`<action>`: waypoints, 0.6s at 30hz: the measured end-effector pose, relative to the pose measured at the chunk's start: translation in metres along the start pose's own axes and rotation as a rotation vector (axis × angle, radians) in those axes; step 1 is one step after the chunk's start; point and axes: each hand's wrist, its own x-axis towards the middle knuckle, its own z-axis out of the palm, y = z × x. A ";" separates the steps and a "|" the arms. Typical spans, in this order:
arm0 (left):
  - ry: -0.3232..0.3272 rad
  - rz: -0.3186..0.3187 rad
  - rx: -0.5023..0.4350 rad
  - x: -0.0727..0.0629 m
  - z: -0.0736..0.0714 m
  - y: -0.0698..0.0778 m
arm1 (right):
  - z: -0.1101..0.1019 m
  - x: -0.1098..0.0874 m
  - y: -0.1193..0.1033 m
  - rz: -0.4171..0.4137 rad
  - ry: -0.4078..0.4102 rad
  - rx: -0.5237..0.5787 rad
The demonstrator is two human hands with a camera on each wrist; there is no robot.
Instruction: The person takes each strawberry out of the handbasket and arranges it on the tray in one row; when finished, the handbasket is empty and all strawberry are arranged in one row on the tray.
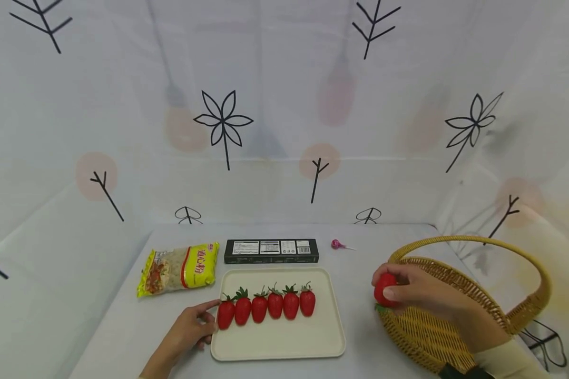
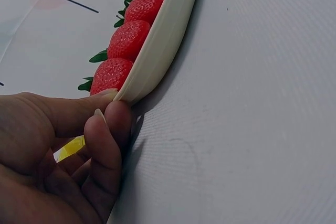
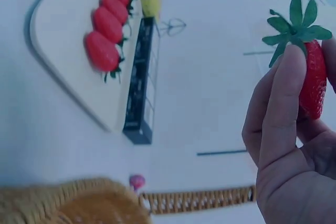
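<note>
My left hand [image 1: 188, 327] pinches the left rim of a cream tray [image 1: 284, 342] between thumb and fingers, as the left wrist view shows up close. On the tray, several red strawberries [image 1: 275, 305] stand side by side in a row, green leaves toward the far side. My right hand [image 1: 422, 288] holds another strawberry [image 3: 315, 80] between thumb and fingertips, over the left rim of a wicker basket [image 1: 427, 337]. In the head view its leaves point down toward me.
Behind the tray lies a black box [image 1: 271, 251] with white label panels. A yellow food packet [image 1: 180, 268] is at the back left, and a pink lollipop [image 1: 340, 245] at the back right. The basket's tall arched handle [image 1: 479, 239] rises at the right. A patterned white cloth hangs behind.
</note>
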 end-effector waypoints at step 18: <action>0.001 -0.006 0.009 0.000 0.000 0.002 | 0.038 0.059 -0.008 0.086 0.406 0.148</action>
